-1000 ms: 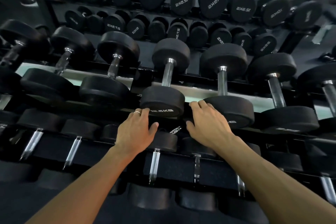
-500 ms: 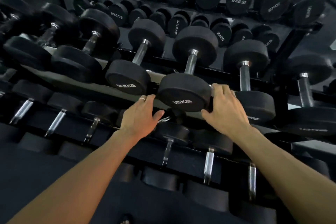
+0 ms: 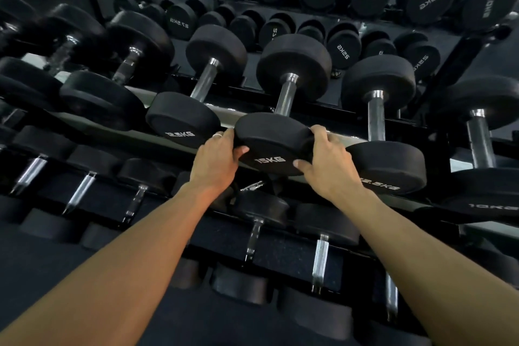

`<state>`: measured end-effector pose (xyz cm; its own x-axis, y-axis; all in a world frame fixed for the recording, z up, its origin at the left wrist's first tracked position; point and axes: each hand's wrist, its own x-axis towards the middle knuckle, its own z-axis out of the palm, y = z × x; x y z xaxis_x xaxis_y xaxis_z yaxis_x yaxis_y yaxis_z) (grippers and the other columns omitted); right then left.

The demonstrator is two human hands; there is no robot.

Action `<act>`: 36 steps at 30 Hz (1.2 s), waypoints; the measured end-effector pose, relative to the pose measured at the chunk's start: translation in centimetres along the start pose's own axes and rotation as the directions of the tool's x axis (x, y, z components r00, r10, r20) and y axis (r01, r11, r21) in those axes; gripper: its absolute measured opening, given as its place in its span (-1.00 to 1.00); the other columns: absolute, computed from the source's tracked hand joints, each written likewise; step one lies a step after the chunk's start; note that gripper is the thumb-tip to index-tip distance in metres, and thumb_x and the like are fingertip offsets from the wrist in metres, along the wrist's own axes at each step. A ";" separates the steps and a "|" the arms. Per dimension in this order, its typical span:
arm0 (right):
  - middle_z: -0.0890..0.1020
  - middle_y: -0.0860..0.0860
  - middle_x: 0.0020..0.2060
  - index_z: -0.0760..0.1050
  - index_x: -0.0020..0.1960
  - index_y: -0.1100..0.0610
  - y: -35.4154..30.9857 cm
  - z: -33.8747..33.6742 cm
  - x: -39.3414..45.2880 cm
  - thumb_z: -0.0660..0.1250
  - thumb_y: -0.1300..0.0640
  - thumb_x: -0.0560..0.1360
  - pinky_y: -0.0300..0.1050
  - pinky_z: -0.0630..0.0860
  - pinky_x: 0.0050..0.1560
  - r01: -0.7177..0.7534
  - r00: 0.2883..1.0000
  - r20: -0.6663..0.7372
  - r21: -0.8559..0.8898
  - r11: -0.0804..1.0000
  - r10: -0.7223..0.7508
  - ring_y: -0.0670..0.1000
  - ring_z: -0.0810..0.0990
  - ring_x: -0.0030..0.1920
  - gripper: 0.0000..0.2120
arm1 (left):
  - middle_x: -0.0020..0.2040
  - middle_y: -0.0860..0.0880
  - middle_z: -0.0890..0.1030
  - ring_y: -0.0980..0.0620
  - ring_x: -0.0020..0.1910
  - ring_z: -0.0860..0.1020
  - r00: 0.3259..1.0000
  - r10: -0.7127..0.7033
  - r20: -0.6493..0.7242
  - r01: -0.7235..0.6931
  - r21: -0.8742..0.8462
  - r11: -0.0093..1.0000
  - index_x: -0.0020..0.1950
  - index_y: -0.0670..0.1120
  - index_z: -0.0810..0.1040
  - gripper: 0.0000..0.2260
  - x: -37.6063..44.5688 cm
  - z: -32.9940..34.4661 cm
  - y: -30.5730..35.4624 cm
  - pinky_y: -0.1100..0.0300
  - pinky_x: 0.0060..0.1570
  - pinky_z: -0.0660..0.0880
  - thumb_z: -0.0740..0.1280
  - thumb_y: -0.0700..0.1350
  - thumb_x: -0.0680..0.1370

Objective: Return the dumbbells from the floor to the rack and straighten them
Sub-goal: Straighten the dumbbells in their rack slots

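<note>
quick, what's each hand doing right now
Left hand: closed on the left edge of the 15kg dumbbell head.
Right hand: closed on the right edge of the same head.

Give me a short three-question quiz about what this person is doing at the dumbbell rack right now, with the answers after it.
1. True or false: both the left hand and the right hand grip the near head of one dumbbell.
2. Which weight is printed on that gripped dumbbell? A) 10KG B) 15KG C) 27.5KG
3. Fill in: the neighbour dumbbell just to its left is marked ____KG.

Key
1. True: each hand curls round one side of the near head, thumbs on its face.
2. B: 15KG shows between the thumbs.
3. 12.5.
</note>
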<state>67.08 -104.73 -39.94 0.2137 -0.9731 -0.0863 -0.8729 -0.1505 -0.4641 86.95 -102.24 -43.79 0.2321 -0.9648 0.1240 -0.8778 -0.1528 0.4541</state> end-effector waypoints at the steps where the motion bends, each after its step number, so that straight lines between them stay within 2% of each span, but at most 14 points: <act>1: 0.47 0.18 0.26 0.26 0.40 0.13 -0.1 0.0 0.0 0.43 0.08 0.53 0.03 0.47 0.11 -0.003 1.000 0.005 -0.006 1.000 0.003 0.26 0.55 0.20 -0.46 | -0.05 -0.15 0.57 -0.18 -0.05 0.57 1.000 0.010 0.003 -0.010 -0.001 1.000 0.16 -0.17 0.48 -0.75 0.1 0.0 -0.1 0.04 -0.10 0.41 0.30 -0.03 0.59; 8: 0.47 0.21 0.26 0.24 0.41 0.14 -0.4 0.1 -0.1 0.43 0.09 0.54 0.04 0.48 0.12 -0.026 1.000 0.007 -0.018 0.999 0.026 0.27 0.55 0.19 -0.45 | -0.10 -0.16 0.55 -0.18 -0.07 0.56 0.998 0.061 0.019 -0.061 -0.001 0.998 0.11 -0.21 0.49 -0.74 0.5 -0.3 -0.5 0.03 -0.10 0.42 0.30 -0.02 0.58; 11: 0.46 0.20 0.24 0.23 0.43 0.12 -0.4 -0.1 0.1 0.43 0.09 0.54 -0.06 0.41 0.02 -0.033 0.999 0.017 -0.020 0.999 0.033 0.25 0.55 0.17 -0.44 | -0.14 -0.12 0.53 -0.17 -0.08 0.57 0.995 0.094 0.028 -0.094 -0.012 0.995 0.05 -0.21 0.50 -0.75 0.8 -0.4 -0.8 0.00 -0.08 0.46 0.32 -0.02 0.57; 15: 0.45 0.21 0.25 0.23 0.43 0.13 -0.3 0.1 0.1 0.42 0.11 0.55 -0.06 0.37 0.02 -0.026 0.999 0.028 -0.040 0.999 0.027 0.26 0.53 0.20 -0.44 | -0.07 -0.16 0.57 -0.17 -0.06 0.57 0.994 0.104 -0.022 -0.104 -0.019 0.994 0.11 -0.20 0.50 -0.73 0.4 0.2 -1.0 0.02 -0.09 0.45 0.30 0.00 0.58; 17: 0.44 0.21 0.27 0.22 0.44 0.14 -0.4 0.2 -0.1 0.40 0.11 0.55 -0.05 0.38 0.06 -0.030 0.999 0.017 -0.042 0.999 0.031 0.26 0.51 0.22 -0.44 | -0.03 -0.17 0.57 -0.17 -0.05 0.58 0.995 0.094 -0.034 -0.094 -0.024 0.995 0.16 -0.19 0.49 -0.71 0.1 0.4 -0.9 0.00 -0.08 0.46 0.28 0.01 0.59; 20: 0.44 0.20 0.30 0.21 0.45 0.18 -0.4 0.2 -0.8 0.39 0.10 0.56 0.07 0.45 0.17 -0.024 1.000 -0.012 -0.074 0.997 0.024 0.28 0.51 0.24 -0.44 | 0.03 -0.19 0.55 -0.21 -0.03 0.57 0.997 0.064 -0.042 -0.065 -0.018 0.998 0.18 -0.19 0.44 -0.69 -0.6 0.7 -0.4 0.00 -0.10 0.44 0.25 0.03 0.60; 24: 0.45 0.19 0.27 0.25 0.38 0.18 0.9 -0.1 -3.0 0.36 0.09 0.55 0.11 0.49 0.05 0.000 1.000 -0.015 -0.149 0.989 -0.002 0.30 0.57 0.15 -0.51 | 0.05 -0.23 0.56 -0.26 -0.02 0.59 0.999 -0.016 -0.046 0.017 0.017 1.000 0.24 -0.24 0.38 -0.56 -3.3 1.5 0.6 0.01 -0.15 0.41 0.24 0.11 0.58; 26: 0.46 0.16 0.25 0.26 0.40 0.18 2.3 -0.4 -4.6 0.33 0.08 0.55 0.08 0.49 0.02 0.014 1.000 -0.002 -0.196 0.980 -0.014 0.26 0.57 0.13 -0.51 | 0.03 -0.23 0.59 -0.28 -0.03 0.59 0.999 -0.029 -0.020 0.030 0.054 0.998 0.20 -0.21 0.42 -0.58 -5.4 2.3 1.4 -0.01 -0.14 0.44 0.22 0.13 0.58; 29: 0.45 0.12 0.28 0.26 0.44 0.16 5.0 -1.5 -6.6 0.32 0.04 0.56 0.07 0.52 0.05 0.002 1.000 0.005 -0.217 0.976 -0.001 0.20 0.56 0.15 -0.49 | 0.01 -0.21 0.62 -0.28 -0.02 0.61 0.997 0.012 0.072 -0.021 0.114 0.993 0.17 -0.15 0.51 -0.61 -8.3 3.8 3.7 -0.04 -0.08 0.50 0.21 0.14 0.58; 32: 0.47 0.06 0.24 0.36 0.40 0.13 8.2 -3.0 -7.9 0.31 0.00 0.56 0.04 0.55 0.02 -0.008 1.000 -0.009 -0.228 0.974 0.006 0.15 0.58 0.11 -0.55 | 0.03 -0.18 0.64 -0.24 0.00 0.62 0.987 0.121 0.106 -0.131 0.096 0.987 0.22 -0.13 0.52 -0.61 -9.2 5.6 7.1 -0.03 -0.09 0.51 0.23 0.14 0.57; 36: 0.56 0.04 0.10 0.50 0.23 0.14 12.8 -5.9 -8.4 0.35 -0.07 0.52 -0.01 0.54 -0.06 -0.049 0.997 -0.069 -0.257 0.965 0.032 0.13 0.61 0.00 -0.62 | 0.23 -0.14 0.56 -0.15 0.14 0.58 0.975 0.202 0.088 -0.203 0.004 0.979 0.41 -0.14 0.37 -0.51 -9.0 7.6 13.0 -0.02 0.04 0.53 0.23 0.13 0.59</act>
<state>51.52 -99.52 -40.00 0.1551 -0.9871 -0.0404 -0.9656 -0.1429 -0.2170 70.26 -97.21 -45.71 0.0119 -0.9908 0.1349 -0.9081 0.0458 0.4163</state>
